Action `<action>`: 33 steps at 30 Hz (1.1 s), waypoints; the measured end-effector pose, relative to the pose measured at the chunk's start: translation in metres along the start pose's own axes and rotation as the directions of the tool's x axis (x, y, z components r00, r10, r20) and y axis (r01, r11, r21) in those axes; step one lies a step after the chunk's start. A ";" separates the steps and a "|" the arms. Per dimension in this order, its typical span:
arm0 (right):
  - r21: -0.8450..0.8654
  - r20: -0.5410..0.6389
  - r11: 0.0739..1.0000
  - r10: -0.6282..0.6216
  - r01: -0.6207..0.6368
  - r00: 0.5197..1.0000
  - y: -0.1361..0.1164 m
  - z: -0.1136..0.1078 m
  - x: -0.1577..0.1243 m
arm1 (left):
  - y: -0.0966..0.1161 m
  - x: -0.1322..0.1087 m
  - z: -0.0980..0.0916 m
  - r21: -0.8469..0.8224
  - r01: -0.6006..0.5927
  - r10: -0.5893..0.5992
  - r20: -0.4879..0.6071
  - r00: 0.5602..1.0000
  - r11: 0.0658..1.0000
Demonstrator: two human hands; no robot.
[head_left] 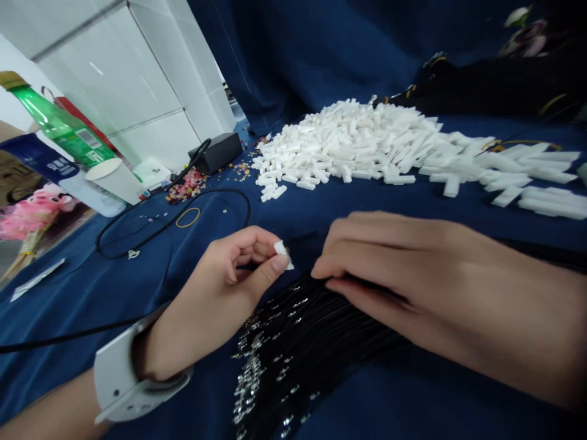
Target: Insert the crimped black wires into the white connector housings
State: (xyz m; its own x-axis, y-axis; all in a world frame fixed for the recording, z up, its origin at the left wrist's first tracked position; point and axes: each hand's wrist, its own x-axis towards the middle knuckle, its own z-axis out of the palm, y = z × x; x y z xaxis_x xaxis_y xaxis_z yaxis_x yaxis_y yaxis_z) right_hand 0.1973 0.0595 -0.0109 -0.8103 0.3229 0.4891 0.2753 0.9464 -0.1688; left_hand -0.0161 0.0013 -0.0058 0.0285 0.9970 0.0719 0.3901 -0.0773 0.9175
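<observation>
Right hand (389, 256): fingers bunched, thumb just beneath; cannot tell if pinching
Left hand (243, 269): thumb and forefinger pinching a white piece (280, 249)
White piece: short, matte, at nine o'clock from right hand
Black cords (339, 336): shiny-tipped, toward six o'clock

Green bottle (64, 128) behind white cup (118, 181); pink bouquet (34, 212) at left; yellow band (186, 227) on blue cloth (82, 299).
</observation>
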 end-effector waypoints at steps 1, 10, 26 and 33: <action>0.029 0.035 0.999 -0.015 0.014 0.999 0.002 0.000 0.001 | -0.001 0.000 -0.001 0.020 -0.006 0.006 -0.007 1.000 1.000; 0.120 0.014 0.991 0.059 -0.061 0.998 -0.001 0.007 -0.001 | 0.002 0.002 -0.004 0.023 0.043 -0.043 -0.003 0.999 0.999; -0.070 -0.088 0.994 0.078 -0.084 0.993 -0.002 0.008 -0.008 | 0.008 0.001 -0.009 0.053 0.062 -0.066 0.090 0.994 0.997; -0.118 -0.111 0.991 0.050 -0.063 0.993 -0.001 0.010 -0.013 | 0.008 -0.001 -0.006 0.028 0.079 -0.081 0.104 0.991 0.997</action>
State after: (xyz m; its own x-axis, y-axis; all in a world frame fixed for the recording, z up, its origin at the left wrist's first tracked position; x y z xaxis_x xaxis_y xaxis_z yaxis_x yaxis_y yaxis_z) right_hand 0.2020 0.0541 -0.0258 -0.7329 0.3683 0.5721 0.3851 0.9177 -0.0976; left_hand -0.0186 0.0001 0.0041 0.0923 0.9948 -0.0439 0.4164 0.0014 0.9092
